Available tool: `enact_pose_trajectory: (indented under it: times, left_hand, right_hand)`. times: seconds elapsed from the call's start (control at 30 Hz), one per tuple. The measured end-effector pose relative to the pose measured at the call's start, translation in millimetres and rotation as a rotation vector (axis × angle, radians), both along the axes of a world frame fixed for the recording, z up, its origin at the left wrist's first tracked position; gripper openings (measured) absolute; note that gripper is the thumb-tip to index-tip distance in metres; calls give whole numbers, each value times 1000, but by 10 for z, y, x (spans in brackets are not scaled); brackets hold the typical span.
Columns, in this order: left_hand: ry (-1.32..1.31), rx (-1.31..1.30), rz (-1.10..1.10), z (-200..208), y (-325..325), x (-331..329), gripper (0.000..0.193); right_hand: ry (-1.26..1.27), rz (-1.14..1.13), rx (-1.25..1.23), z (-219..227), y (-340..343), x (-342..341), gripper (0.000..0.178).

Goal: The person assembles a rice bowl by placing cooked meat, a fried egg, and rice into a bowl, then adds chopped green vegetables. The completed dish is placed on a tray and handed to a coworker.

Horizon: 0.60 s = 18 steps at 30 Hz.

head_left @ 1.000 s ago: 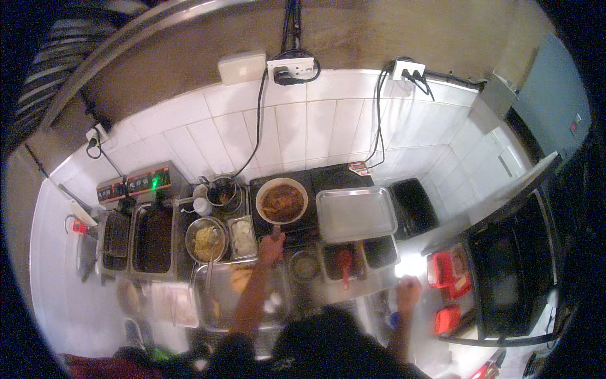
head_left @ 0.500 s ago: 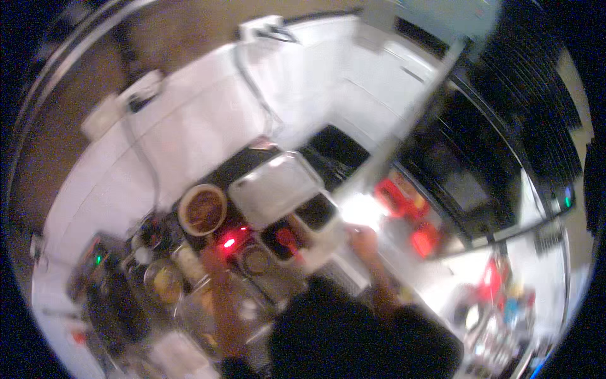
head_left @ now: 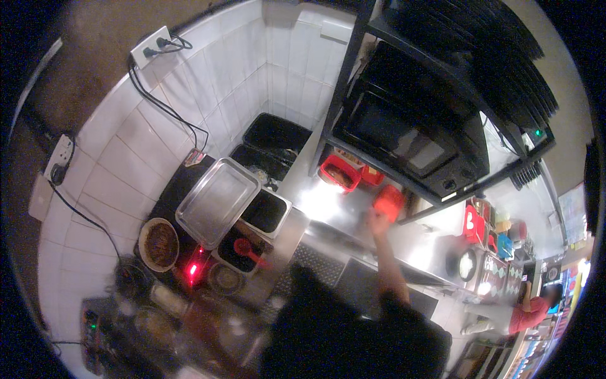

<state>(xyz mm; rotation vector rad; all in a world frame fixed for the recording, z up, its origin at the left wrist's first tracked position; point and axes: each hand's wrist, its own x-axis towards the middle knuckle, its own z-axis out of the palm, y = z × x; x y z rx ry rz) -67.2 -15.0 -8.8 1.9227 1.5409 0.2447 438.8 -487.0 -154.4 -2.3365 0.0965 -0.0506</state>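
My right hand (head_left: 379, 223) stretches over the steel counter and grips the near edge of a red plastic container (head_left: 389, 201). Just beyond it are a red tub with brown food (head_left: 339, 174) and another red container (head_left: 371, 175). My left hand (head_left: 201, 306) is a dark smear low on the left, so its fingers cannot be read. Near it stand a round metal pot (head_left: 226, 278) and a pale oblong container (head_left: 169, 298). A red ladle (head_left: 247, 247) rests in a dark-filled steel pan, beside a metal tray lid (head_left: 218, 201).
Over the counter (head_left: 303, 218) hangs a shelf with a black microwave (head_left: 404, 136). A bowl of brown food (head_left: 159, 245) sits by the tiled wall, below dangling cords. Black bins (head_left: 276, 136) fill the back corner. At far right a person in red (head_left: 529, 312) stands.
The view has swung right, so the pans appear farther left. My right hand has gone from beside the steel pans out to the red container. My left arm stays low at the left.
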Motion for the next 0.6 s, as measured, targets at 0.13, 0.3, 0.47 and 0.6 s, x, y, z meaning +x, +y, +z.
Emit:
enact_pose_trajectory:
  times: [0.13, 0.3, 0.47, 0.6]
  left_hand:
    - [-64, -97, -10, -23, -323, 93, 42]
    - [46, -83, 69, 415, -691, -11, 37]
    - [88, 217, 213, 364, -755, 399, 34]
    - [87, 320, 210, 86, -805, 314, 30]
  right_hand:
    - [-48, -210, 165, -461, -1046, 1411, 27]
    - [266, -209, 5, -626, -811, 1720, 26]
    - [397, -304, 45, -783, -1020, 1610, 25]
    - [442, -334, 33, -793, -922, 1563, 25]
